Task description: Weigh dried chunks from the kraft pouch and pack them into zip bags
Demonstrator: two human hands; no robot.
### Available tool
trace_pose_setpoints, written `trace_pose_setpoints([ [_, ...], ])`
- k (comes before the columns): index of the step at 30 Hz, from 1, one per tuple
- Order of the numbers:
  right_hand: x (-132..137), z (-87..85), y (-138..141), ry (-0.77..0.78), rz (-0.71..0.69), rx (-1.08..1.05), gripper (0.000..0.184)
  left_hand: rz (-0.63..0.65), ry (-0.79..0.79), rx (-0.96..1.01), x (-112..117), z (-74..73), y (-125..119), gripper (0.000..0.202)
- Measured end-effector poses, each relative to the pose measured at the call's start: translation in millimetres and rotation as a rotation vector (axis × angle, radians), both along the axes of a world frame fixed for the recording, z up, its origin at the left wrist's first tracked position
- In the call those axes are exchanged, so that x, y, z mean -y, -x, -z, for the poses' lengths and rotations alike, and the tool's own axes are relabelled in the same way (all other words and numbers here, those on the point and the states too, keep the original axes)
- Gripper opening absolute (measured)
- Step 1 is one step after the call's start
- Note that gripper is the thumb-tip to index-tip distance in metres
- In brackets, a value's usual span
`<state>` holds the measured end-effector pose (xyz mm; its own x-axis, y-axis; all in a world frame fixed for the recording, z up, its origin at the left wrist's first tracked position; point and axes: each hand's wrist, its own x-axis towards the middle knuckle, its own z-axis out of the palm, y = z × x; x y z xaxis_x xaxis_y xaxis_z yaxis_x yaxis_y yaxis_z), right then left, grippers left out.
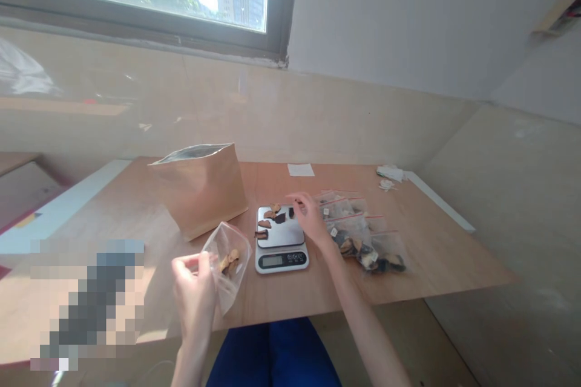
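My left hand [196,278] pinches the edge of a clear zip bag [233,239], tilted above the table's front part. Dried brown slices [230,262] lie inside that bag. On the table stands a white digital kitchen scale [281,259] with a metal plate. Several dried pieces [267,217], brown and dark, are scattered over the plate's left and upper part. My right hand [308,213] is over the plate's upper right corner, fingers pinched together at a dark dried piece [292,213]. Whether that piece is gripped or only touched is hard to see.
A large open kraft paper pouch [204,193] stands behind and left of the scale. Right of it lies a pile of filled zip bags [358,233]. A white paper slip [301,170] and crumpled plastic [390,173] lie toward the back. A pixelated patch covers the left side.
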<state>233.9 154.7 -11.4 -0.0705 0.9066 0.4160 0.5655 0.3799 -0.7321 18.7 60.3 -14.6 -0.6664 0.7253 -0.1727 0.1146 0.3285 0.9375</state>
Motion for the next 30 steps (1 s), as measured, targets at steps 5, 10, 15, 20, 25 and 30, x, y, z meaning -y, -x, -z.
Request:
trace_pose_setpoints([
  [5,-39,39.5,-27,0.233,0.057,0.375,0.057,0.080,0.154,-0.036,2,-16.1,-5,0.016],
  [10,-42,64.5,-27,0.149,0.027,0.363,0.037,0.092,0.113,0.034,2,-12.0,-7,0.019],
  [15,-42,69.9,-31,0.076,0.053,0.314,0.024,0.079,0.058,0.091,2,-5.3,-8,0.021],
  [20,-41,71.4,-36,0.049,0.116,0.251,0.022,0.083,0.060,0.115,2,-7.3,-11,0.026],
  [25,-50,68.2,-44,0.090,0.125,0.221,0.021,0.083,0.052,0.136,3,-12.4,-11,0.028],
  [30,-56,61.5,-45,0.122,0.051,0.198,0.023,0.059,0.055,0.119,3,-13.1,-11,0.030],
])
